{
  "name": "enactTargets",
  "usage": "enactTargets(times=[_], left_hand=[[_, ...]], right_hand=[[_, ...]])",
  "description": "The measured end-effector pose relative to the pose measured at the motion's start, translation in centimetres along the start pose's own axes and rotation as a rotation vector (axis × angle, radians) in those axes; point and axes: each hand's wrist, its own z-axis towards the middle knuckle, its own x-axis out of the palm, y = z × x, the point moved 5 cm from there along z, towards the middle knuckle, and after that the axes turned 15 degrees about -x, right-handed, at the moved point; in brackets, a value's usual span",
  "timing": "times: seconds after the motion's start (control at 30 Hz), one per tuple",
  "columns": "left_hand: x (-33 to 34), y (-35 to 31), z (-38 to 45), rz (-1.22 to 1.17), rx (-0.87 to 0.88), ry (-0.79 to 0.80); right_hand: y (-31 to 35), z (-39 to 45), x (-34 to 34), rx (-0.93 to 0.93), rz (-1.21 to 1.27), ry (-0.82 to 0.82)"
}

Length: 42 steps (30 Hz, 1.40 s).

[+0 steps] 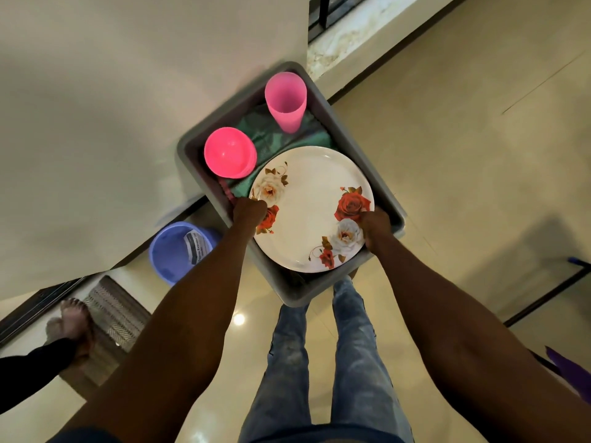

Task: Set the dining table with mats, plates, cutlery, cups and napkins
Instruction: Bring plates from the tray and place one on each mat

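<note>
Grey tub holds floral plate, pink cup, pink bowl.

glossy cream tile floor, ceiling light reflected as a bright spot. plain off-white wall with dark skirting. blue bucket at wall base, woven doormat beside it. dark-barred window over marble sill.

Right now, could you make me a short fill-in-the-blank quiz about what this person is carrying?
1. Both hands, left and right, carry a grey ____.
2. The white plate is printed with ____.
3. The tall cup is coloured ____.
4. On the floor stands a ____ bucket.

Missing words: tub; roses; pink; blue
</note>
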Motion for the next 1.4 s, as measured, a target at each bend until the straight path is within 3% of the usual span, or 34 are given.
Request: enactTargets(times=[0.13,0.23,0.5,0.73,1.07,1.23,1.4], left_hand=[[-1.0,0.2,-1.6,0.052,0.016,-0.182],[-1.6,0.4,-2.9,0.012,0.032,-0.183],[-5.5,1.7,-9.8,-0.127,0.116,-0.082],[-4.0,1.4,-16.9,-0.167,0.342,0.105],[7.3,-0.4,-26.9,0.05,0.608,0.221],[16.3,1.8,-33.0,0.198,0.807,0.321],[27.1,8.4,-41.8,0.313,0.96,0.44]], right_hand=[[1.0,-1.5,-0.4,-0.025,0.013,-0.025],[2.3,-3.0,-1.1,-0.06,-0.024,-0.023],[6.8,-11.6,-5.4,-0.199,0.143,0.044],[4.3,-17.9,-11.5,-0.166,0.238,-0.166],[-0.1,-24.5,-24.2,-0.268,0.481,-0.625],[-5.2,-29.1,-32.6,-0.31,0.557,-0.844],[-13.4,-34.5,-42.4,-0.307,0.62,-1.039]])
